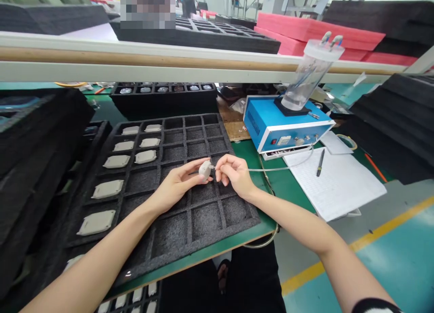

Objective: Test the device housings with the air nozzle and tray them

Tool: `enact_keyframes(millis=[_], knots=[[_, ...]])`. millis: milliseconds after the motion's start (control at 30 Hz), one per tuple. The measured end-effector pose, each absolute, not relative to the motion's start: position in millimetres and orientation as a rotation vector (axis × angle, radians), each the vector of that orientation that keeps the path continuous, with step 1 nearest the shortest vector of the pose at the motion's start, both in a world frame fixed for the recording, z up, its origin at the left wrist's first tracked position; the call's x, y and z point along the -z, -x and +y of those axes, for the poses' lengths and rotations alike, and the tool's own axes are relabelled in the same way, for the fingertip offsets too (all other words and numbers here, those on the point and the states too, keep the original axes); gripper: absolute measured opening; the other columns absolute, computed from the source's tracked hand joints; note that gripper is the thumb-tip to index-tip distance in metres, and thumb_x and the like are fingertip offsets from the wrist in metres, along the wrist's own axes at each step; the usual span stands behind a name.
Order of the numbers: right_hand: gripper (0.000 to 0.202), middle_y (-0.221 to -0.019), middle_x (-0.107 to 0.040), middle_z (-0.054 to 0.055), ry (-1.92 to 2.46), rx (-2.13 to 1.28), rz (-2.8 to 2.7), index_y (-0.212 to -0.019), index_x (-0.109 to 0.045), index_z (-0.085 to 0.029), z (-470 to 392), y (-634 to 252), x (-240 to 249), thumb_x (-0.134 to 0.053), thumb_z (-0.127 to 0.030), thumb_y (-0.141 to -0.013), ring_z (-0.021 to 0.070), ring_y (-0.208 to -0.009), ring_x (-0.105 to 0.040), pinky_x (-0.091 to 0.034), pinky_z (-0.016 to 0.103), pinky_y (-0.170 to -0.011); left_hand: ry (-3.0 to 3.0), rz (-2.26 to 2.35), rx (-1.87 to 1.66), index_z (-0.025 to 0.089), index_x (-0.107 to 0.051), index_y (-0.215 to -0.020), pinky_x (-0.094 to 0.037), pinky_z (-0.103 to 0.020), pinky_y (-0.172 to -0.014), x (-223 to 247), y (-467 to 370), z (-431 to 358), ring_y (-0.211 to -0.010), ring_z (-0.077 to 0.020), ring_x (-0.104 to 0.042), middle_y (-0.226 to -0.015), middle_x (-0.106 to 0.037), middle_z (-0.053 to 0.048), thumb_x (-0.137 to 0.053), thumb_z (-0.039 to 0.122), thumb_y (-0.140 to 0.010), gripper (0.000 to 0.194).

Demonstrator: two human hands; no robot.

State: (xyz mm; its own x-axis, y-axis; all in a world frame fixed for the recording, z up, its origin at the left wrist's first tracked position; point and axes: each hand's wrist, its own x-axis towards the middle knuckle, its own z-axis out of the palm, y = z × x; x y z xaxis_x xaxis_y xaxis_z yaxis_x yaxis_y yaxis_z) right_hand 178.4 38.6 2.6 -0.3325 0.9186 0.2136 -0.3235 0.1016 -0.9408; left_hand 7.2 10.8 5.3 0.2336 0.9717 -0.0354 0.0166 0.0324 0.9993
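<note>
Between the thumb and fingers of my left hand (176, 184) is a small beige plastic casing (204, 170), turned on edge above the tray. My right hand (235, 174) pinches the end of a thin clear tube (274, 170), whose tip is at the casing's right side. Whether the tip goes into the casing I cannot tell. Below both hands lies a black foam tray (207, 219) with square compartments. Similar beige casings (107, 189) fill several compartments in its left columns. From my right hand, the tube runs to the front of a blue box-shaped machine (288, 125).
A clear cylinder (307, 80) stands on the machine. Right of it lie a paper sheet (339, 184) and pen (320, 162). Stacked black foam (37, 182) rises at left, more foam (396, 123) at right. A shelf rail (203, 64) crosses behind; a person is beyond it.
</note>
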Motion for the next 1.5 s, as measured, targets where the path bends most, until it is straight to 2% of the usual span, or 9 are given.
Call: enact_keyframes(millis=[500,900,1500], knots=[[0.007,-0.045,-0.056,-0.005,0.662,-1.468,-1.308,-0.063,-0.054,-0.015,38.6,-178.9,-2.9,-0.048,-0.016,-0.066,0.0041,-0.031,-0.039,-0.028,0.017,-0.035,-1.293,1.046,-1.0,0.02,-0.055,-0.123,-0.048,-0.04,-0.092,-3.7,-5.6,10.9,-0.092,-0.021,-0.064,-0.115,-0.064,-0.007,-0.067,0.031,-0.074,0.051],[0.007,-0.044,-0.055,-0.006,0.685,-1.472,-1.317,-0.063,-0.054,-0.016,38.7,-178.6,-3.2,-0.048,-0.018,-0.066,0.0043,-0.032,-0.039,-0.028,0.017,-0.035,-1.319,1.069,-0.998,0.017,-0.054,-0.124,-0.048,-0.045,-0.092,-7.1,-7.1,9.8,-0.092,-0.0234,-0.064,-0.115,-0.064,-0.01,-0.067,0.034,-0.073,0.055],[0.007,-0.045,-0.055,-0.005,0.689,-1.476,-1.336,-0.065,-0.054,-0.015,38.1,-179.3,-4.6,-0.047,-0.016,-0.067,0.0047,-0.032,-0.04,-0.028,0.017,-0.035,-1.294,1.06,-0.989,0.018,-0.054,-0.123,-0.05,-0.039,-0.089,-7.3,-7.4,9.8,-0.091,-0.0209,-0.064,-0.115,-0.063,-0.009,-0.066,0.032,-0.075,0.052]])
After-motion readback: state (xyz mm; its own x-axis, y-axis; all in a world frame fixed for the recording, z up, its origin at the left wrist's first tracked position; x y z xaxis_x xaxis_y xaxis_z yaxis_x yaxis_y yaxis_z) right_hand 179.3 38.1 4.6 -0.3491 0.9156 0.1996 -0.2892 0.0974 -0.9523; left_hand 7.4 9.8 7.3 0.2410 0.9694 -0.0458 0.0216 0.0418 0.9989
